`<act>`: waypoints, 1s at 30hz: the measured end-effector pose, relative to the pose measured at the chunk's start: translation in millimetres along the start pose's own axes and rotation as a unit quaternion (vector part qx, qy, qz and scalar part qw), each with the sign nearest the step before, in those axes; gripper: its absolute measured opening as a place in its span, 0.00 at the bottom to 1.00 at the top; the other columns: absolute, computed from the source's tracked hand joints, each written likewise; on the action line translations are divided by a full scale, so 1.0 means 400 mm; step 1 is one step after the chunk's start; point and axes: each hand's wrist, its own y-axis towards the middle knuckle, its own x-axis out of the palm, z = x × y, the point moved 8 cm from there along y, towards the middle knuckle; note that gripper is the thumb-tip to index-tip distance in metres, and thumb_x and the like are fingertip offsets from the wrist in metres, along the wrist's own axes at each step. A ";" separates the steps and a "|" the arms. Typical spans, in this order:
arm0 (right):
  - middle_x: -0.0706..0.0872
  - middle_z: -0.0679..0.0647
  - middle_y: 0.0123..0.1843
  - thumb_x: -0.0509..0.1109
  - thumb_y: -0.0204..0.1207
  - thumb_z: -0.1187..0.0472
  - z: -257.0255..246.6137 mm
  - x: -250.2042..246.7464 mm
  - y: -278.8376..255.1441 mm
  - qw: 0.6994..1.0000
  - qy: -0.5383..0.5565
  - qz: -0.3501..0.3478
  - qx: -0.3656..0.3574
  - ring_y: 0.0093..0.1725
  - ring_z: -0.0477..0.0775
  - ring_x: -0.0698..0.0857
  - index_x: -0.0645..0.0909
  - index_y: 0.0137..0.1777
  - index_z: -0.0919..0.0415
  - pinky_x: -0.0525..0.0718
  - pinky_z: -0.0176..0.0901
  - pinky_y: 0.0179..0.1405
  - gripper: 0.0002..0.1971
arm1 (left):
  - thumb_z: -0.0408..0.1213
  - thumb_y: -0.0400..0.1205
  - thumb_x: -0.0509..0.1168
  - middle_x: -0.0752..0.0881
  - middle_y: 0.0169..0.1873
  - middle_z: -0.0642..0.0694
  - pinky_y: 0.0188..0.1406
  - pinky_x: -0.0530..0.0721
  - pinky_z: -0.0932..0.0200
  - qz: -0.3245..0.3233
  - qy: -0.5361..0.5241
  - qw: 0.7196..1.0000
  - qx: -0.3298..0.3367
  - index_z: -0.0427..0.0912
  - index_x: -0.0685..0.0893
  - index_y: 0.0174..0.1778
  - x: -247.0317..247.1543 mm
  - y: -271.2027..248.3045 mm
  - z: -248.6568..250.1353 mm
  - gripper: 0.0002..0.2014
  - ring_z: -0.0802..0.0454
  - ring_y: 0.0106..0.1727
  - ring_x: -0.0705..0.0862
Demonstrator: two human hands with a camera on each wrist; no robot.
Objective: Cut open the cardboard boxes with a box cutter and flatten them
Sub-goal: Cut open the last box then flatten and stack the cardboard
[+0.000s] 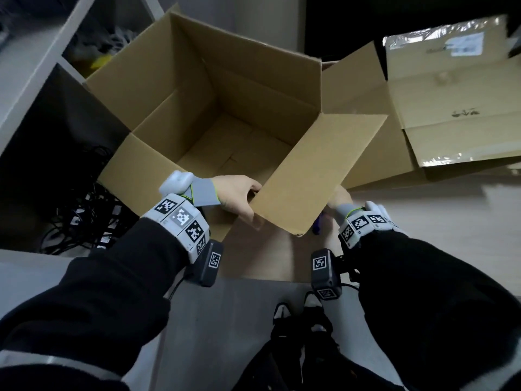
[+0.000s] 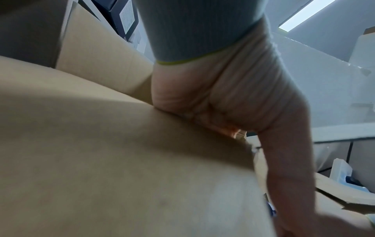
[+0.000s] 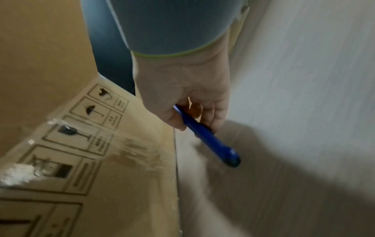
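From the head view, the open cardboard box [image 1: 214,114] stood on the floor [image 1: 423,210]; the left hand [image 1: 236,198] gripped its near corner edge. From the left wrist, fingers hooked over the rim. From the right wrist, the right hand [image 3: 182,94] held a blue box cutter [image 3: 207,136] beside the box's side.

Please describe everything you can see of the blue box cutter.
The box cutter is a slim blue handle of what looks like plastic with a darker rounded end. No blade shows. The right hand grips its upper part, so it slants down beside the cardboard box without touching it.
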 end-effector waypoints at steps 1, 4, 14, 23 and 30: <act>0.80 0.62 0.39 0.60 0.78 0.65 -0.006 -0.011 -0.004 0.999 0.043 -0.003 -0.003 0.51 0.68 0.84 0.72 0.35 0.63 0.83 0.56 0.58 0.09 | 0.57 0.55 0.74 0.88 0.56 0.53 0.62 0.79 0.54 -0.005 -0.011 1.000 0.007 0.47 0.83 0.64 0.002 0.001 0.008 0.39 0.54 0.57 0.84; 0.81 0.61 0.39 0.58 0.74 0.65 -0.018 -0.041 -0.005 0.987 0.160 -0.011 0.000 0.43 0.66 0.87 0.70 0.38 0.58 0.86 0.56 0.52 0.04 | 0.40 0.71 0.76 0.89 0.54 0.48 0.62 0.80 0.52 0.012 -0.026 0.999 0.017 0.41 0.86 0.59 -0.004 0.007 0.027 0.21 0.49 0.57 0.86; 0.88 0.59 0.41 0.49 0.79 0.70 -0.212 -0.237 -0.133 0.935 0.337 0.019 -0.104 0.26 0.52 0.84 0.68 0.59 0.64 0.74 0.30 0.22 0.12 | 0.39 0.84 0.61 0.85 0.56 0.49 0.59 0.81 0.55 0.229 0.023 0.973 0.025 0.39 0.82 0.62 -0.294 -0.186 0.170 0.13 0.49 0.57 0.83; 0.74 0.55 0.37 0.56 0.77 0.64 -0.319 -0.456 -0.244 0.917 0.316 0.160 -0.185 0.37 0.56 0.74 0.69 0.48 0.58 0.72 0.48 0.44 0.02 | 0.59 0.63 0.66 0.87 0.57 0.35 0.56 0.80 0.46 0.317 -0.106 0.942 0.030 0.28 0.84 0.59 -0.424 -0.382 0.186 0.39 0.44 0.52 0.83; 0.82 0.58 0.58 0.56 0.81 0.62 -0.345 -0.480 -0.270 0.897 0.374 0.105 -0.212 0.51 0.55 0.83 0.70 0.47 0.53 0.81 0.66 0.62 0.03 | 0.35 0.84 0.63 0.82 0.49 0.40 0.41 0.78 0.62 0.405 -0.359 0.837 0.085 0.36 0.82 0.54 -0.424 -0.385 0.104 0.08 0.46 0.48 0.80</act>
